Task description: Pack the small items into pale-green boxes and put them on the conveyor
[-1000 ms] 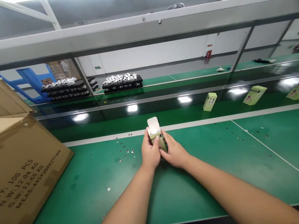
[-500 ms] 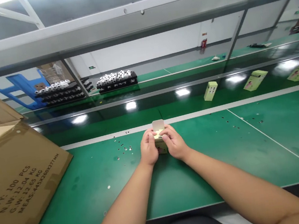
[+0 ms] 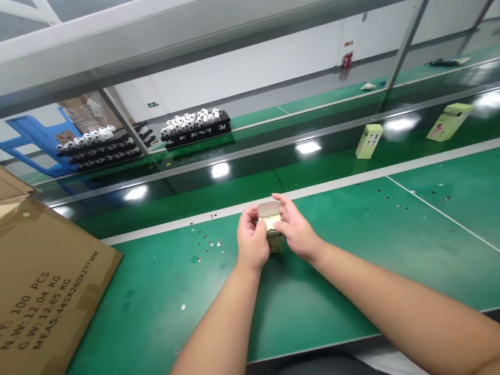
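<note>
Both my hands hold a small pale green carton (image 3: pixel 271 222) upright on the green table (image 3: pixel 359 271). My left hand (image 3: pixel 251 246) grips its left side with fingers curled. My right hand (image 3: pixel 296 230) grips the right side, its fingers pressing on the top flap, which is bent down over the opening. The lower part of the carton is hidden between my palms.
A large brown cardboard box (image 3: pixel 26 287) lies tilted at the left. Small round bits (image 3: pixel 206 243) are scattered on the table. Three pale green cartons (image 3: pixel 368 140) lie on the dark belt at the right. Black trays of black-and-white balls (image 3: pixel 195 127) stand behind.
The carton's top flap stood straight up a second ago; now it is folded down over the opening. My right fingers have moved up onto the flap.
</note>
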Demonstrator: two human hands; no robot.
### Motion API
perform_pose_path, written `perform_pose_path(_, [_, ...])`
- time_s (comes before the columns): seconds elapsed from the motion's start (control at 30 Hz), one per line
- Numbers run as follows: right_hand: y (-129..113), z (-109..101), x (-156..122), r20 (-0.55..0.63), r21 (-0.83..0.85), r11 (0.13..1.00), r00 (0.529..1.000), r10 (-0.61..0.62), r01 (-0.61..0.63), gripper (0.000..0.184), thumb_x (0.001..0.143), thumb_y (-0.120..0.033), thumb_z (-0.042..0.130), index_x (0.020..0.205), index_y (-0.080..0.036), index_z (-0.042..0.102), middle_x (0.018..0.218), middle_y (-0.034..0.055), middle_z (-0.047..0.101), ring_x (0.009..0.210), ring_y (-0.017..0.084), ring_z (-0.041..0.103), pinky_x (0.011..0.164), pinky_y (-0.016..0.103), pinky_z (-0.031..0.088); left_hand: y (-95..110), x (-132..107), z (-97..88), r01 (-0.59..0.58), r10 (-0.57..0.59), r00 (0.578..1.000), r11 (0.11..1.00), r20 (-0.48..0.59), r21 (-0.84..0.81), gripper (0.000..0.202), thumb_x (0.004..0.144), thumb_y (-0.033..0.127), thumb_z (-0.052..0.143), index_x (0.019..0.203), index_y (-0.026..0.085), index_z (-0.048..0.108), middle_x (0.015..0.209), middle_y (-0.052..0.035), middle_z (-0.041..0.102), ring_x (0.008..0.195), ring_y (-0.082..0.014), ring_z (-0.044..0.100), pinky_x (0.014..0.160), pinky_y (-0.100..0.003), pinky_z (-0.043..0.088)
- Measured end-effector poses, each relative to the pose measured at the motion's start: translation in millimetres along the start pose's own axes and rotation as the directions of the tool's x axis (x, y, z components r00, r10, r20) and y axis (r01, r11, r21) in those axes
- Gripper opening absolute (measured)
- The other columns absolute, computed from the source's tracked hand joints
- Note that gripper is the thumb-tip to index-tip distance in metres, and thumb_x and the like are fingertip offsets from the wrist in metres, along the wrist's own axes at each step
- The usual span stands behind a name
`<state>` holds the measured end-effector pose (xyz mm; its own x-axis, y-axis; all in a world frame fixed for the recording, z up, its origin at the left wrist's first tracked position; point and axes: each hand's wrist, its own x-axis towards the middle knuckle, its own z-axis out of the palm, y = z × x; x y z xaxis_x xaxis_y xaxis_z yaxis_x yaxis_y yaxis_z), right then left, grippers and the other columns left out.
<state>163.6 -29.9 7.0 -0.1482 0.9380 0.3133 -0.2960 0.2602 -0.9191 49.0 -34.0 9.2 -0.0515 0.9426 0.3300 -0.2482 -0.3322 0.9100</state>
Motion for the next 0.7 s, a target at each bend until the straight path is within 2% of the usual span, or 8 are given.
perform_pose_path(0.07, [0,3,3,-0.053,0.017,1.0,0.999,0.003,-0.002,0.054,0.07,-0.011,0.052,0.121,-0.026,0.043,0.107,0.0037,0.06,0.091,0.017,0.061,0.082,0.034,0.052,0,0,3.9,-0.014,0.015,0.999,1.0,-0.041,0.025,0.022,0.08,0.013,0.051,0.1,0.02,0.059,0.097,-0.0032,0.063,0.09,-0.015,0.059,0.085,-0.029,0.046])
perform_pose_path(0.1, [1,4,4,-0.082,-0.005,1.0,0.996,-0.024,0.024,0.043,0.069,-0.011,0.052,0.11,-0.025,0.049,0.1,0.0023,0.061,0.087,0.017,0.061,0.079,0.032,0.052,-1,1,4.9,-0.024,0.027,0.998,0.999,-0.065,0.045,0.018,0.079,0.013,0.052,0.094,0.019,0.06,0.093,-0.0023,0.062,0.088,-0.0144,0.059,0.084,-0.028,0.046])
perform_pose_path(0.17, [2,3,3,-0.123,-0.11,0.987,0.983,-0.134,0.12,0.016,0.071,-0.012,0.055,0.084,-0.022,0.054,0.089,0.0011,0.06,0.083,0.016,0.06,0.077,0.031,0.051,-3,1,4.1,-0.044,0.049,0.994,0.998,-0.097,0.052,0.007,0.076,0.013,0.054,0.079,0.019,0.058,0.087,-0.001,0.06,0.084,-0.0136,0.057,0.082,-0.027,0.046])
perform_pose_path(0.23, [0,-2,1,-0.085,-0.27,0.927,0.952,-0.294,0.262,0.008,0.074,-0.013,0.055,0.07,-0.02,0.056,0.086,0.0022,0.06,0.084,0.017,0.06,0.079,0.032,0.05,-6,0,-0.2,-0.051,0.05,0.995,0.999,-0.081,-0.001,0.006,0.074,0.014,0.053,0.07,0.018,0.055,0.087,-0.0012,0.059,0.083,-0.0142,0.057,0.079,-0.027,0.046])
perform_pose_path(0.33, [-8,-17,-4,0.158,-0.442,0.757,0.872,-0.463,0.482,0.015,0.08,-0.017,0.052,0.078,-0.021,0.066,0.093,0.0048,0.065,0.091,0.02,0.06,0.084,0.039,0.049,-8,-3,-9.3,-0.092,0.092,0.996,0.996,0.013,-0.01,0.017,0.083,0.024,0.046,0.074,0.018,0.059,0.093,-0.0052,0.061,0.09,-0.0189,0.06,0.082,-0.032,0.047])
perform_pose_path(0.43, [-19,-30,-4,0.339,-0.504,0.646,0.82,-0.462,0.573,0.015,0.083,-0.023,0.055,0.088,-0.022,0.069,0.1,0.0066,0.067,0.094,0.022,0.062,0.086,0.041,0.05,-9,-7,-15.1,-0.201,0.188,0.977,0.97,0.106,0.135,0.026,0.089,0.039,0.046,0.085,0.018,0.062,0.101,-0.0087,0.062,0.098,-0.0231,0.06,0.09,-0.038,0.046])
perform_pose_path(0.57, [-27,-35,0,0.389,-0.59,0.575,0.824,-0.412,0.567,0.012,0.082,-0.023,0.062,0.093,-0.022,0.068,0.103,0.0065,0.069,0.095,0.02,0.064,0.087,0.038,0.051,-11,-9,-15.4,-0.24,0.216,0.97,0.93,0.114,0.277,0.022,0.082,0.037,0.065,0.096,0.02,0.058,0.11,-0.0089,0.061,0.105,-0.0228,0.06,0.096,-0.039,0.044])
perform_pose_path(0.7, [-30,-31,2,0.381,-0.621,0.56,0.836,-0.396,0.548,0.013,0.087,-0.024,0.061,0.097,-0.023,0.069,0.099,0.004,0.072,0.093,0.018,0.066,0.086,0.035,0.052,-10,-6,-13.2,-0.233,0.211,0.971,0.935,0.109,0.269,0.02,0.087,0.039,0.06,0.092,0.02,0.06,0.106,-0.0088,0.062,0.101,-0.022,0.06,0.093,-0.037,0.045])
